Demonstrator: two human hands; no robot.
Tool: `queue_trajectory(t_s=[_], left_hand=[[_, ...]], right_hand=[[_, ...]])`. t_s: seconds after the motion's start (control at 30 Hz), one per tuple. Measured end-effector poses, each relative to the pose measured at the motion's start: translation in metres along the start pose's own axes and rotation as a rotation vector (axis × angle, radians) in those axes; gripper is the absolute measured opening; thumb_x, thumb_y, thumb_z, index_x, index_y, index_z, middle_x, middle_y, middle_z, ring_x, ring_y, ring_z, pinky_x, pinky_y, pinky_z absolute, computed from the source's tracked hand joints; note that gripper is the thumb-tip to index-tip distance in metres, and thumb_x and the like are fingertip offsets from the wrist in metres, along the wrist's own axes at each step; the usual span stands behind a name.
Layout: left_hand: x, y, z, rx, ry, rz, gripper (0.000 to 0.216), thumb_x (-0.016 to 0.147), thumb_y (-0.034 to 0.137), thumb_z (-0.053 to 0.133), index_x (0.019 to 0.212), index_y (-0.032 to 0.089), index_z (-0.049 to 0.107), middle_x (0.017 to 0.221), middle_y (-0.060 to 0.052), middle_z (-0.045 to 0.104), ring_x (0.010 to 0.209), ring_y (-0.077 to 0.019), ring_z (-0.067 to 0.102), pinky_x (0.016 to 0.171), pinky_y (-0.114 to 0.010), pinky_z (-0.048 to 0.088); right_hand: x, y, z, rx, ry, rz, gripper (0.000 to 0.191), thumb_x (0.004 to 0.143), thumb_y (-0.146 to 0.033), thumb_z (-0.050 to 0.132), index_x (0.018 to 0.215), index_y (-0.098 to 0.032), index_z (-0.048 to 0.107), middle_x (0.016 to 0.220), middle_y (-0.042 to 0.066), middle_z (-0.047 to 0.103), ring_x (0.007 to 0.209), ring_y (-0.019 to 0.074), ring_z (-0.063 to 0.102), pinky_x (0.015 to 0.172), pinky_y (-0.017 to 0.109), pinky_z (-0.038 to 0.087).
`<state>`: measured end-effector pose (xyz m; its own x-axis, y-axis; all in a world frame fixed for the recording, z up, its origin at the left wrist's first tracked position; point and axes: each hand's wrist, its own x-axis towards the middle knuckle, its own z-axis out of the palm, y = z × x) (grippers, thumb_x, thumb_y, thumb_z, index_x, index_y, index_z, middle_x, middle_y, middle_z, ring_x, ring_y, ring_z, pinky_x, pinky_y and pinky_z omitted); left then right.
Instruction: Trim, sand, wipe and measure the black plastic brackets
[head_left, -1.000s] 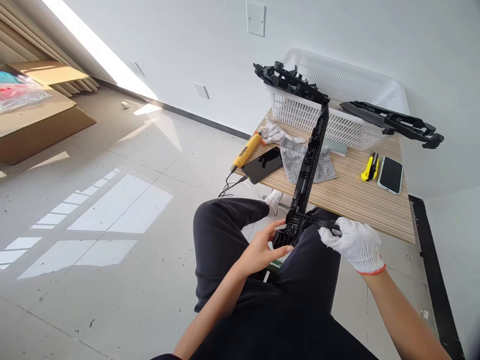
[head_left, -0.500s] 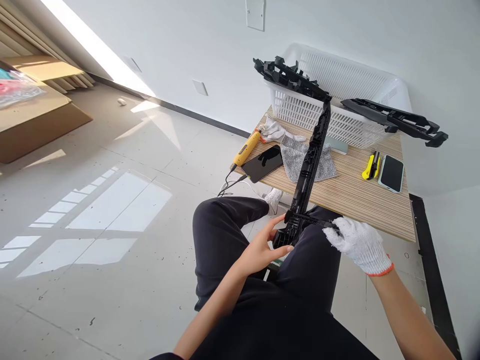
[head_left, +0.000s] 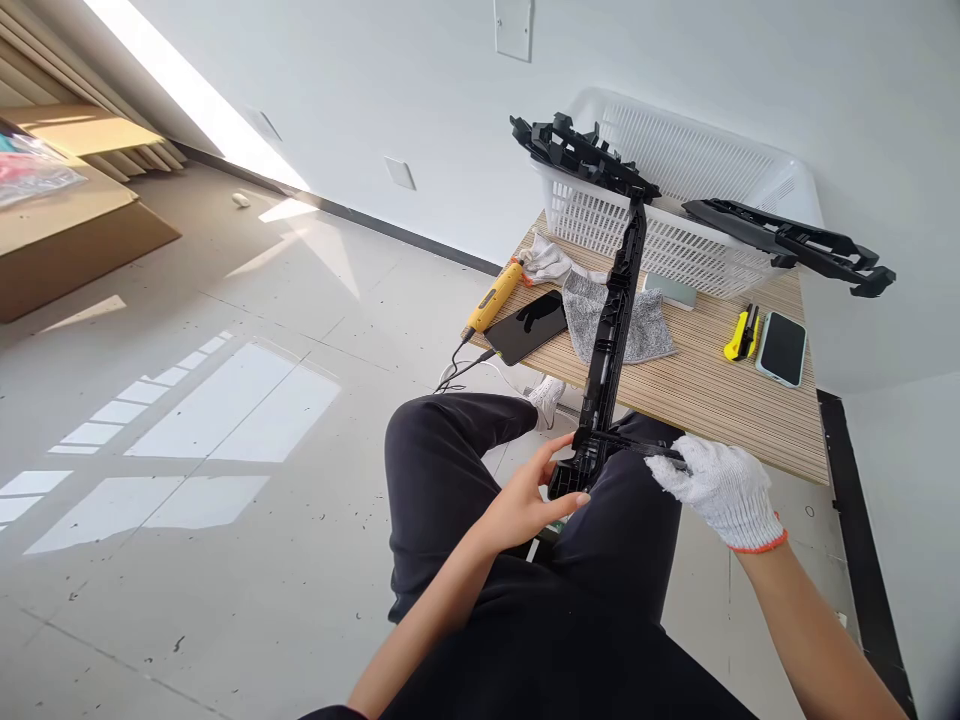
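Observation:
A long, ribbed black plastic trim part [head_left: 616, 310] extends from between my knees, over the table, to the basket's front. My bare left hand [head_left: 529, 498] grips its near end, thumb and fingers on either side. A thin black side arm [head_left: 634, 443] sticks out to the right near that end. My right hand [head_left: 712, 485], in a white knit glove with an orange cuff, is closed on the side arm's outer end. I cannot tell whether this arm is one piece with the long part.
On the wood-grain table [head_left: 742, 410] are a white basket [head_left: 675, 235] with black parts [head_left: 795, 235] across its rim, a grey cloth [head_left: 649, 330], a yellow corded tool [head_left: 495, 298], a dark phone [head_left: 526, 327], a yellow cutter [head_left: 741, 333], another phone [head_left: 782, 348] and a white glove [head_left: 551, 262].
The long trim part's far end has swung slightly left, showing more of the cloth on its right. Both hands keep their hold and have barely moved.

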<state>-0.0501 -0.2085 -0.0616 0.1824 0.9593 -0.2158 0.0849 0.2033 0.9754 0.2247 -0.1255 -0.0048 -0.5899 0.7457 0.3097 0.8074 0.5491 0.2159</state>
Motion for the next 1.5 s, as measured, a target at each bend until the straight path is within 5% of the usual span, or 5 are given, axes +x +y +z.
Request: queue_trajectory(t_s=[0.17, 0.37, 0.73, 1.17, 1.5], left_hand=[[0.002, -0.004, -0.004, 0.009, 0.045, 0.056, 0.068, 0.086, 0.046, 0.071, 0.147, 0.023, 0.05, 0.117, -0.01, 0.067, 0.107, -0.0259, 0.062, 0.09, -0.037, 0.054], [0.002, -0.003, -0.008, 0.039, 0.033, 0.022, 0.065, 0.09, 0.044, 0.067, 0.148, 0.024, 0.048, 0.127, -0.009, 0.066, 0.117, -0.0278, 0.059, 0.091, -0.036, 0.054], [-0.001, 0.004, -0.008, 0.057, 0.009, 0.034, 0.063, 0.091, 0.046, 0.064, 0.148, 0.026, 0.046, 0.145, -0.01, 0.057, 0.115, -0.0255, 0.06, 0.094, -0.036, 0.051], [-0.008, 0.009, -0.007, 0.062, 0.034, 0.054, 0.062, 0.091, 0.046, 0.065, 0.147, 0.024, 0.048, 0.146, -0.012, 0.057, 0.127, -0.0297, 0.056, 0.109, -0.045, 0.044], [-0.009, 0.003, -0.007, 0.024, 0.047, 0.007, 0.062, 0.092, 0.045, 0.065, 0.148, 0.026, 0.047, 0.154, -0.01, 0.05, 0.143, -0.0324, 0.045, 0.12, -0.047, 0.035]], right_hand=[[0.0, 0.011, -0.003, 0.01, 0.192, 0.474, 0.049, 0.094, -0.059, 0.05, 0.081, -0.017, 0.07, 0.055, 0.007, 0.06, 0.049, 0.0183, 0.051, 0.052, 0.031, 0.031], [0.012, 0.033, -0.016, 0.085, -0.031, 0.797, 0.048, 0.094, -0.048, 0.048, 0.132, -0.021, 0.062, 0.098, 0.018, 0.07, 0.065, 0.0278, 0.062, 0.056, 0.037, 0.037], [0.018, 0.05, 0.028, 0.0, -0.139, 0.462, 0.044, 0.092, -0.039, 0.053, 0.131, -0.022, 0.062, 0.154, 0.019, 0.036, 0.131, 0.0445, 0.043, 0.093, 0.06, 0.046], [0.144, 0.054, 0.075, 0.263, 0.395, 0.582, 0.038, 0.095, -0.018, 0.036, 0.114, -0.014, 0.068, 0.13, 0.018, 0.059, 0.123, 0.0277, 0.053, 0.103, 0.046, 0.043], [0.186, 0.078, 0.114, 0.219, 0.046, 0.669, 0.047, 0.09, -0.028, 0.053, 0.136, -0.018, 0.057, 0.142, 0.016, 0.056, 0.128, 0.0337, 0.046, 0.1, 0.049, 0.039]])
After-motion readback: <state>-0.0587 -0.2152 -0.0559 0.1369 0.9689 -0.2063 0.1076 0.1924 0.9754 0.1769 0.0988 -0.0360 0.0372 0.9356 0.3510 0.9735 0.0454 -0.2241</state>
